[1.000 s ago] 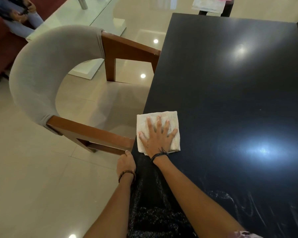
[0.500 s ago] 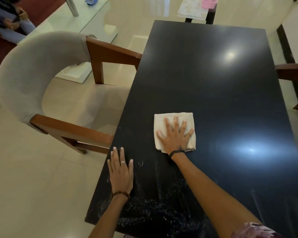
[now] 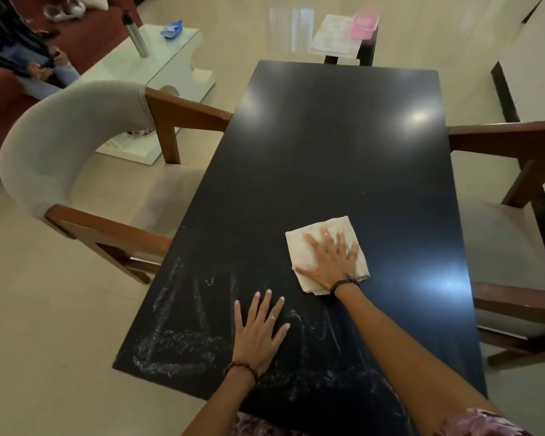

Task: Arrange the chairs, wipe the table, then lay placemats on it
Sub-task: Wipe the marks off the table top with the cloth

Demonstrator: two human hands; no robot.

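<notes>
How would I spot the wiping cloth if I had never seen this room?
Find the long black table in the middle of the room. Near its close end, the right hand presses flat on a folded cream cloth. It is the only pale thing on the dark top; the left hand beside it rests on bare table.

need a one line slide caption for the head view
Right hand presses a folded cloth flat on the streaked black table; left hand rests open beside it.
</notes>
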